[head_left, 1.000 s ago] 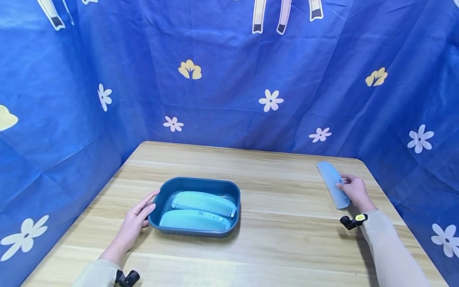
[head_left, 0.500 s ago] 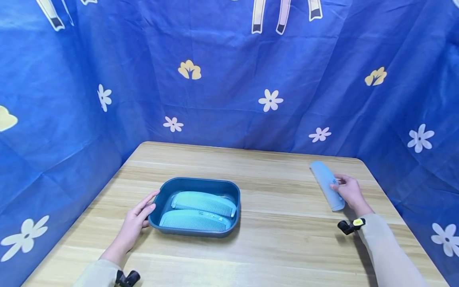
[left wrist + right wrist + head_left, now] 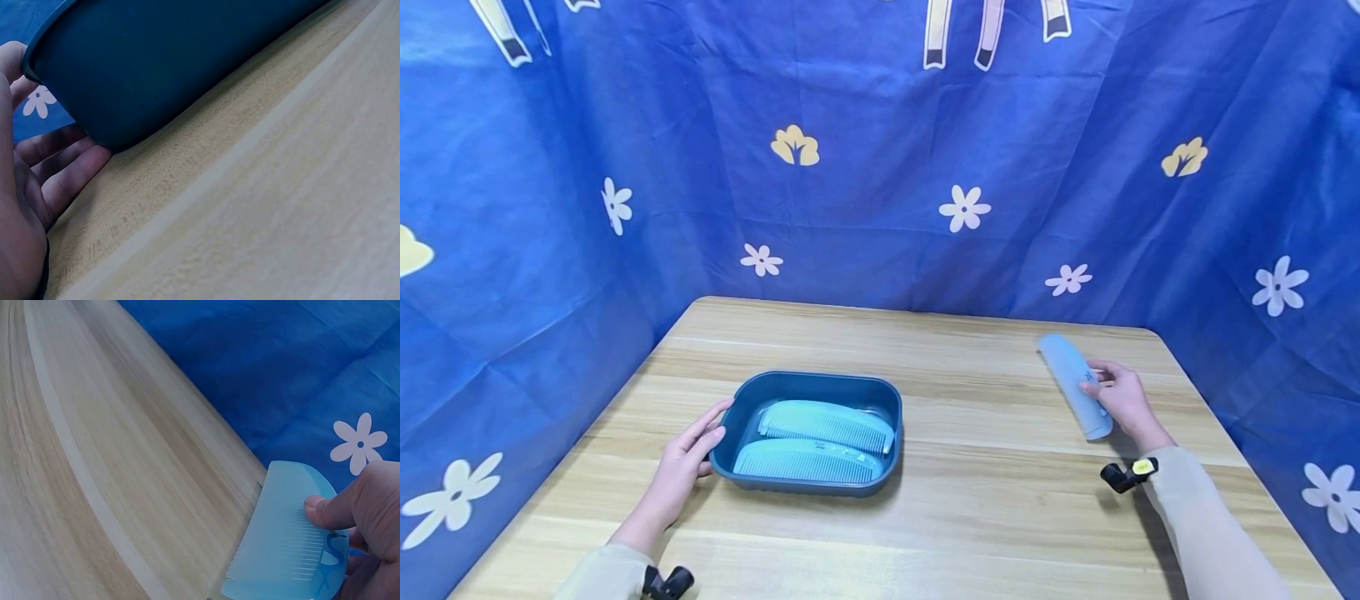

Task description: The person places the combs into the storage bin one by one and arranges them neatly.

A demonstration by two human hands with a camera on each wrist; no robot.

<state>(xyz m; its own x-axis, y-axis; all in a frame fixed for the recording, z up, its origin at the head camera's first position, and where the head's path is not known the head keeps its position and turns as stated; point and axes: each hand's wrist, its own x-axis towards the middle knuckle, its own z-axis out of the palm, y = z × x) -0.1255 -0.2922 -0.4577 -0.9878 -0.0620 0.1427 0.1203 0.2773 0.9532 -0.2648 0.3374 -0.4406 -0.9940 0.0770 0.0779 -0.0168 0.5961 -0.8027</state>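
Observation:
My right hand [image 3: 1126, 402] pinches a light-blue half-moon comb [image 3: 1070, 385] over the right side of the table. In the right wrist view the thumb [image 3: 331, 511] presses on the comb's face near its curved back, and its teeth point left. My left hand [image 3: 679, 462] grips the left end of a dark blue rectangular tub [image 3: 816, 385]. The left wrist view has fingers at the tub's rim and others [image 3: 78, 178] against its lower corner. Inside the tub lie two similar combs, a rear one [image 3: 827, 419] and a front one [image 3: 805, 458], side by side.
The wooden table [image 3: 970, 500] carries the tub left of its middle. A blue patterned cloth [image 3: 880, 200] hangs behind the table and along both sides. A small black device is strapped to each wrist.
My right hand has moved a little left, carrying the comb with it. The left hand, the tub and the two combs inside have stayed in place.

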